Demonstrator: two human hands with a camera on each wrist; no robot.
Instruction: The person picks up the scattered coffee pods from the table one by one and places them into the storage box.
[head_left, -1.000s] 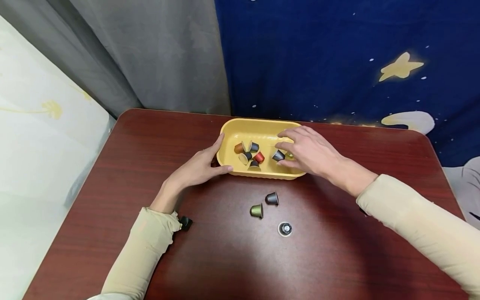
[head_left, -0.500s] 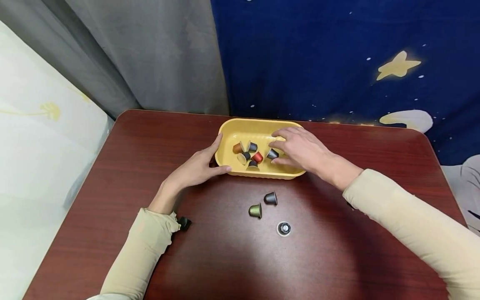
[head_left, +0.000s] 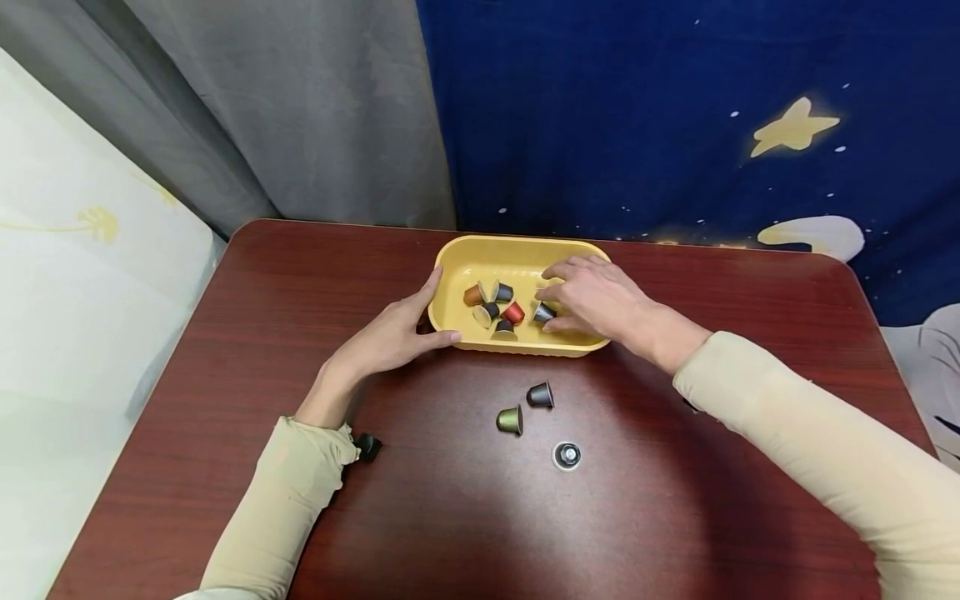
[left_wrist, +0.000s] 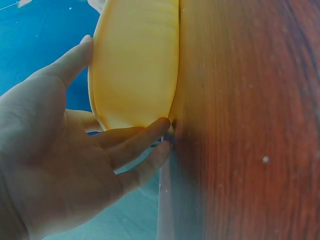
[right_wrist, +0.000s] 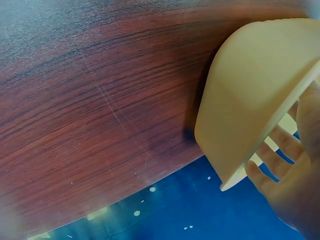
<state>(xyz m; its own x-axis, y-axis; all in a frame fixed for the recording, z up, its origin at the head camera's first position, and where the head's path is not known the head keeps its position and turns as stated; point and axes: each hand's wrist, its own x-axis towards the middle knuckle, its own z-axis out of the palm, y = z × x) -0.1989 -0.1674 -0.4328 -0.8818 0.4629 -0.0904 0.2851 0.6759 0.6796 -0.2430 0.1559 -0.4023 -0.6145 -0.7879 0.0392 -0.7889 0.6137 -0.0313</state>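
A yellow tub (head_left: 517, 240) holds several coffee capsules: an orange-brown one (head_left: 473, 295), a red one (head_left: 513, 313) and dark ones at its left half. My left hand (head_left: 393, 337) rests against the tub's left end, thumb at the front rim; the left wrist view shows its fingers fairly straight along the end wall. Over the right end reaches my right hand (head_left: 600, 300), fingers spread and lightly bent inside. A dark grey capsule (head_left: 544, 312) lies between its thumb and fingertips. The right wrist view shows the fingers (right_wrist: 272, 160) past the rim; their tips are hidden.
In front of the tub, a black capsule (head_left: 540, 395) and a green capsule (head_left: 510, 420) lie on their sides. A silver-and-black one (head_left: 567, 456) stands on its wide rim. The dark red wooden table (head_left: 660, 517) ends behind the tub at curtains (head_left: 600, 125).
My right hand has shifted slightly left inside the tub, and the dark grey capsule by its fingertips has moved left too. The left hand stays at the tub's end.
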